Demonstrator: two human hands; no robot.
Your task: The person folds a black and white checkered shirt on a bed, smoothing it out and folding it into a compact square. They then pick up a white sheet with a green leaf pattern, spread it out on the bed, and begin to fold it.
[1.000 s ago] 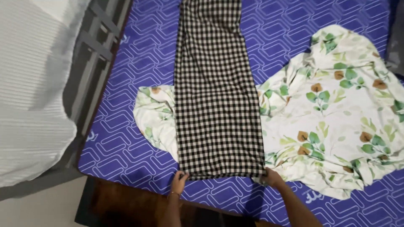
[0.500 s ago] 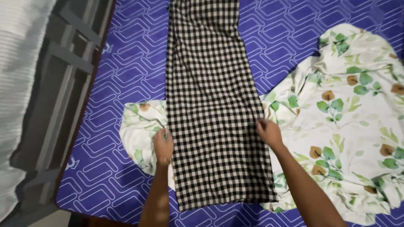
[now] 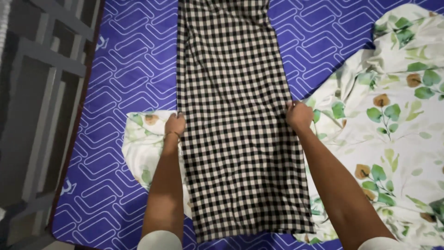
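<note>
- Left hand (image 3: pixel 175 125): pinched on left edge of checked cloth (image 3: pixel 236 115).
- Right hand (image 3: pixel 299 115): gripped right edge.
- Risk: uneven pull likely skewed cloth, dragged leaf-print sheet (image 3: pixel 388 129) beneath.

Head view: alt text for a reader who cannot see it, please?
Two hands, left hand and right hand, grip opposite edges of a long black-and-white checked cloth lying on a blue patterned mattress, over a leaf-print sheet.

No packages, labels, signs or screens

From my remote seat I see only cloth here: nothing boxed, tagged, posted or lit up anywhere on the bed.
</note>
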